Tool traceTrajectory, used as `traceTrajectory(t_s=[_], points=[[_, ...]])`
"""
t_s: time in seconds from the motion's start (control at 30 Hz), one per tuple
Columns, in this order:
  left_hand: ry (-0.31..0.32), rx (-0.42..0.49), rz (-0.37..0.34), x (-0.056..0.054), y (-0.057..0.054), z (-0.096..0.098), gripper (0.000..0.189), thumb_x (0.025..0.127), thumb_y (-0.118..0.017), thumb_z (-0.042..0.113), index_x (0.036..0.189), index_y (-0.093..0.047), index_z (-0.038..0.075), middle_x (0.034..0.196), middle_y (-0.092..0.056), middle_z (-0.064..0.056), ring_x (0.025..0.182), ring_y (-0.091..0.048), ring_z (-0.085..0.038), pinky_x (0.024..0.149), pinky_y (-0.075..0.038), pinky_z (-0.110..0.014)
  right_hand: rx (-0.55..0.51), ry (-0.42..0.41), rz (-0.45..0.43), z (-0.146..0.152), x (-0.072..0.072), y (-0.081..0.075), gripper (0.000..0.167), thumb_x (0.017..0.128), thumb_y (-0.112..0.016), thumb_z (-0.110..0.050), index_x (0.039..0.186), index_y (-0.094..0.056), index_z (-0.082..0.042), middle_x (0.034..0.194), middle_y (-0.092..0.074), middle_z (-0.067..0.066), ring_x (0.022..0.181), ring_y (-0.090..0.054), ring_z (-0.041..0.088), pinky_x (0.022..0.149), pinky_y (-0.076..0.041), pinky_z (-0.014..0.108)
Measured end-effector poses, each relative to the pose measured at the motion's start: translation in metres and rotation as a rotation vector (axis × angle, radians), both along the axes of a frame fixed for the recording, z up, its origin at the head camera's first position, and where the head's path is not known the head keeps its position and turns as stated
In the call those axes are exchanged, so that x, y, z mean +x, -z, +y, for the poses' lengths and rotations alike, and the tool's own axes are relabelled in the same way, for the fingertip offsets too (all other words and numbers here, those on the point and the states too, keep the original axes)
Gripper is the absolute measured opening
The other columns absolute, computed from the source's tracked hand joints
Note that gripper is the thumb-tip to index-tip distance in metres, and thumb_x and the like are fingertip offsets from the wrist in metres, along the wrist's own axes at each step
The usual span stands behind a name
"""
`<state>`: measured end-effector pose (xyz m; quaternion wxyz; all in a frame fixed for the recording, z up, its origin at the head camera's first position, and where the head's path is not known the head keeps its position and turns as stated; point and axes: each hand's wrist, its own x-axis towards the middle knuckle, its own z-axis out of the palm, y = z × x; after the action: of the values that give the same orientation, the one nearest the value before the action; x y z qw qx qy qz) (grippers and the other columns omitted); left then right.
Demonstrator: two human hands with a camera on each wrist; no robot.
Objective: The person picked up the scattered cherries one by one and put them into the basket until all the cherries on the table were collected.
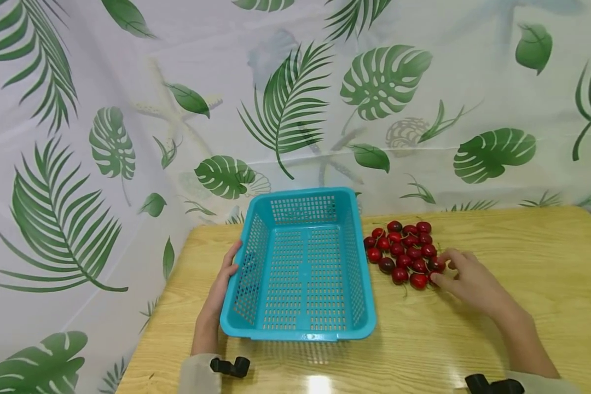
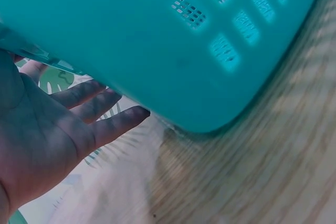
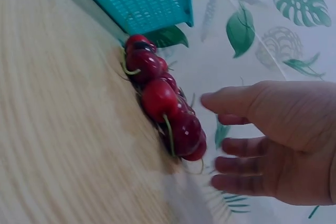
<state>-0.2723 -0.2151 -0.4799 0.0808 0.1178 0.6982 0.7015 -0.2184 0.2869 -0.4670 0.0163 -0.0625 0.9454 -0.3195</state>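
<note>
Left hand point(image 1: 219, 289) touching basket point(image 1: 295, 333); right point(image 1: 474, 280) perhaps touching cherries point(image 1: 403, 260).

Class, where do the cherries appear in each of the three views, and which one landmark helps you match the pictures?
Head: the cherries are right of centre, on the table, between the basket and the right hand.
Left wrist: not in it.
Right wrist: just left of centre, below the basket.
Shared landmark: the blue basket, in all three.

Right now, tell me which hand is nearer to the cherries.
Right. The right hand is at the right edge of the cherries; the left hand is at the left side of the blue basket, farther off.
</note>
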Motion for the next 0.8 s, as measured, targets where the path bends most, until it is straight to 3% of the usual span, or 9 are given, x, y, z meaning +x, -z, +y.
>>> traceTrajectory(t_s=[0.17, 0.3, 0.47, 0.8], points=[[-0.003, -0.001, 0.000, 0.002, 0.000, 0.000, 0.058, 0.104, -0.025, 0.020, 0.161, -0.011, 0.019, 0.166, -0.003, -0.007, 0.150, -0.006, -0.035, 0.114, -0.014, -0.058, 0.094, 0.094, 0.096, -0.018, -0.005, -0.002, 0.041, 0.096, -0.063, -0.031, 0.113, -0.062, 0.006, 0.103, -0.051, 0.026, 0.080, -0.050, 0.029, 0.061, -0.043, 0.037], [0.003, 0.003, 0.000, 0.002, -0.001, 0.000, 0.058, 0.105, -0.025, 0.020, 0.161, -0.011, 0.019, 0.166, -0.003, -0.008, 0.150, -0.007, -0.036, 0.114, -0.015, -0.057, 0.124, 0.136, 0.117, -0.026, -0.010, 0.002, 0.039, 0.095, -0.063, -0.029, 0.105, -0.065, 0.008, 0.098, -0.054, 0.025, 0.079, -0.052, 0.029, 0.058, -0.045, 0.039], [-0.002, 0.014, -0.020, 0.003, 0.000, 0.000, 0.058, 0.104, -0.024, 0.020, 0.160, -0.012, 0.021, 0.166, -0.003, -0.008, 0.149, -0.009, -0.037, 0.113, -0.016, -0.057, 0.133, 0.129, 0.120, -0.029, -0.014, 0.008, 0.034, 0.095, -0.064, -0.025, 0.102, -0.066, 0.008, 0.095, -0.057, 0.022, 0.078, -0.053, 0.028, 0.059, -0.046, 0.039], [0.007, 0.019, -0.005, 0.001, 0.001, 0.000, 0.058, 0.104, -0.025, 0.021, 0.161, -0.011, 0.020, 0.166, -0.002, -0.007, 0.150, -0.007, -0.036, 0.114, -0.015, -0.057, 0.140, 0.101, 0.129, -0.027, -0.015, 0.003, 0.017, 0.094, -0.061, -0.012, 0.092, -0.067, 0.003, 0.086, -0.056, 0.017, 0.069, -0.050, 0.023, 0.054, -0.042, 0.035]])
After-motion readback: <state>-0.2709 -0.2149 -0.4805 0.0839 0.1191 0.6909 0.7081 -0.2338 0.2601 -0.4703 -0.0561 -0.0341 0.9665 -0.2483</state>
